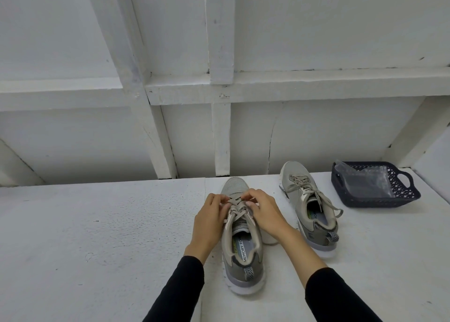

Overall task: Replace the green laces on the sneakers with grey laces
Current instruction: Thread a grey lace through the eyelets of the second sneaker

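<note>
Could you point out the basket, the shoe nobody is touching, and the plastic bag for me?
basket [411,195], head view, on its dark front right wall.
untouched shoe [295,173], head view, on its grey toe.
plastic bag [365,180], head view, on its clear middle, lying inside the basket.

Basket [399,201] right of sneakers [309,200] (bag [365,180] inside)

Two grey mesh sneakers with white soles are set upright on the white surface, toes pointing away. The near sneaker [239,246] is positioned at centre, heel toward the viewer; its grey flat lace [237,206] is threaded across the upper eyelets. The far sneaker [308,204] is placed to the right and angled, and its grey lace [314,195] is fully threaded, with loose ends draped over the collar.
</note>
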